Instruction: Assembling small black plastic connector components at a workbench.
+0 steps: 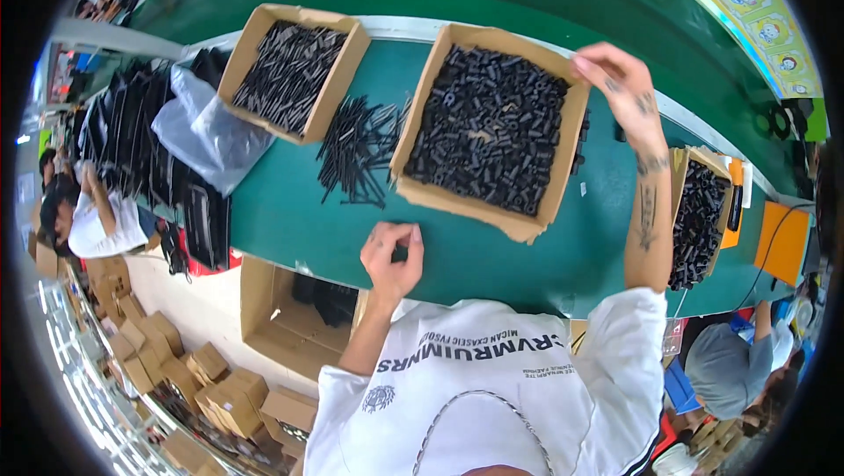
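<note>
My right hand is at the far right corner of a large open cardboard box, its fingers closed on the rim. Small black tube-like parts fill that box. My left hand is curled over the near edge of the table, in front of the box and apart from it. A dark spot shows between its thumb and fingers, but I cannot make out what it is. Left of the large box lies a loose pile of thin black rods.
A smaller cardboard box of short black rods stands at the far left of the green table. Beside it are a clear plastic bag and black bags. Another box of black parts and an orange box sit at right.
</note>
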A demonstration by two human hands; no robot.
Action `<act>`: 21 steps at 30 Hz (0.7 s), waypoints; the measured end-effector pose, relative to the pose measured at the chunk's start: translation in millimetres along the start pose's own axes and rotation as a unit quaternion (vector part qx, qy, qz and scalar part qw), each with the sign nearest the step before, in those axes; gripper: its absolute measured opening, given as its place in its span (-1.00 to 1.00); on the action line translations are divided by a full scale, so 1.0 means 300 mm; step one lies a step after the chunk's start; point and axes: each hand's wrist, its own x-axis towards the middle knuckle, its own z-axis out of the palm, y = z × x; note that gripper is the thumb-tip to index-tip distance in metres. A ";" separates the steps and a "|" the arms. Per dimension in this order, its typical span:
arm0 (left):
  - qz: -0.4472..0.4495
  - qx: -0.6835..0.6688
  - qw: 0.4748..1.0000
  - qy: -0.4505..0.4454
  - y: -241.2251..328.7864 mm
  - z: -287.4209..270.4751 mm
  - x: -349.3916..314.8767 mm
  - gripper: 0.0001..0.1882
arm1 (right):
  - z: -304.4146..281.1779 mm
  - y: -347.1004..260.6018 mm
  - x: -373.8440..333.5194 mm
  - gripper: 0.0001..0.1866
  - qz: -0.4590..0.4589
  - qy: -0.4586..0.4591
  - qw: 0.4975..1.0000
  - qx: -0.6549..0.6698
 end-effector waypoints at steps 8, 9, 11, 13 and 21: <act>0.033 0.157 0.984 0.076 -0.059 -0.073 0.155 -0.78 | 0.161 -0.055 -0.339 -0.90 -0.070 -0.004 0.995 -0.065; 0.022 0.155 0.986 0.061 -0.075 -0.076 0.152 -0.76 | 0.196 -0.066 -0.360 -0.90 -0.070 -0.020 0.994 -0.080; 0.028 0.171 0.984 0.030 -0.081 -0.072 0.172 -0.73 | 0.268 -0.054 -0.370 -0.89 -0.126 -0.044 0.983 -0.126; 0.069 0.191 0.979 -0.034 -0.076 -0.092 0.201 -0.71 | 0.334 -0.050 -0.372 -0.83 -0.182 -0.076 0.970 -0.141; 0.164 0.216 0.941 -0.201 -0.098 -0.140 0.283 -0.78 | 0.496 -0.072 -0.264 -0.79 -0.212 -0.096 0.938 -0.258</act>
